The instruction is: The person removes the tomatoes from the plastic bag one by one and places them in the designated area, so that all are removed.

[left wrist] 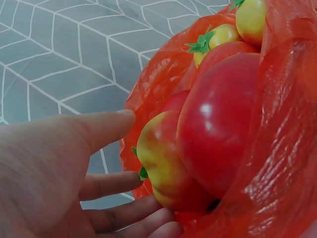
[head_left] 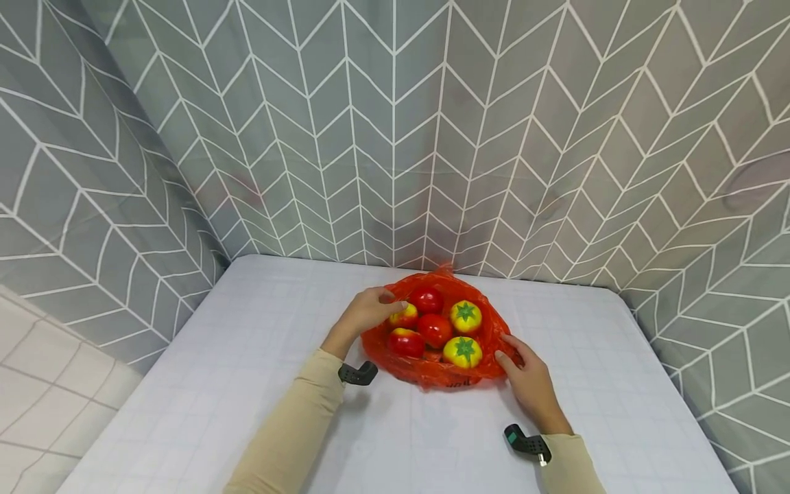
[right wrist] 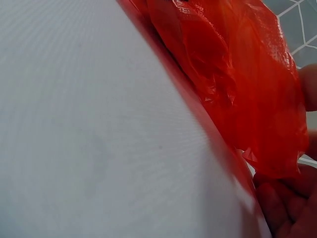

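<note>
A red plastic bag (head_left: 395, 367) lies spread with its mouth up on the white table. Inside are glossy fruits: two yellow ones with green star-shaped leaf tops, such as the front yellow fruit (head_left: 463, 352), and several red ones, among them a red fruit (head_left: 435, 331). My left hand (head_left: 368, 314) reaches over the bag's left rim. Its fingers are spread beside a red-and-yellow fruit (left wrist: 166, 161), fingertips right at its side, thumb apart from it. On the right, my right hand (head_left: 529, 377) holds the bag's edge (right wrist: 277, 124) between thumb and fingers.
The white table (head_left: 278, 295) runs back to a grey curtain (head_left: 370, 137) with white chevron lines, which also hangs at both sides. Each wrist wears a black camera mount, such as the left mount (head_left: 358, 373).
</note>
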Available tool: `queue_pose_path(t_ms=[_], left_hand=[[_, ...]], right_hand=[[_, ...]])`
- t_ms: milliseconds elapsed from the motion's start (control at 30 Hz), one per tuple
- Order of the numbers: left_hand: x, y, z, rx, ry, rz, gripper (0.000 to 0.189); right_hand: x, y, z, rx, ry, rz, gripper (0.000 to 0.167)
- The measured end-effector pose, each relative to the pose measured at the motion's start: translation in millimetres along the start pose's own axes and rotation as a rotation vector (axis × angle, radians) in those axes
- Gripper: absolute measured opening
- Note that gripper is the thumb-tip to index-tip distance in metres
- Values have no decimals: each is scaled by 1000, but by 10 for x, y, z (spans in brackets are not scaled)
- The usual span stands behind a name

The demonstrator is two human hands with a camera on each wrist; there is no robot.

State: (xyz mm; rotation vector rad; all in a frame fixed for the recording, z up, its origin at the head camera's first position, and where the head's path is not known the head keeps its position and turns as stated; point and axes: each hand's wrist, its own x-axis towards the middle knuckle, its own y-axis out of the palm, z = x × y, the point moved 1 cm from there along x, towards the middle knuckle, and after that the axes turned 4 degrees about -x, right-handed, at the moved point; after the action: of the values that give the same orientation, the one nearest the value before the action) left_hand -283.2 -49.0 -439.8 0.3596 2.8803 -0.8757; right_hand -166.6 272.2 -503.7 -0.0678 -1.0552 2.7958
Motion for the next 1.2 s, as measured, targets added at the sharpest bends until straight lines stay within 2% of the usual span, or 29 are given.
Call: queue_pose_path(t_ms=[200, 367, 600, 900, 1200], left_hand=[[17, 17, -20, 34, -9, 11, 57], [13, 35, -17, 13, -14, 33, 58], [3, 66, 6, 10, -38, 58, 59], [7, 78, -2, 3, -67, 63, 60], [-15, 37, -35, -19, -19, 79, 66]], right_hand=[[2, 4, -30, -3, 2, -12, 56], [2, -4, -37, 7, 4, -20, 59], [-5, 4, -45, 3, 7, 23, 61], [19, 3, -38, -36, -83, 93, 79], [54, -35, 26, -136, -220, 55, 86]])
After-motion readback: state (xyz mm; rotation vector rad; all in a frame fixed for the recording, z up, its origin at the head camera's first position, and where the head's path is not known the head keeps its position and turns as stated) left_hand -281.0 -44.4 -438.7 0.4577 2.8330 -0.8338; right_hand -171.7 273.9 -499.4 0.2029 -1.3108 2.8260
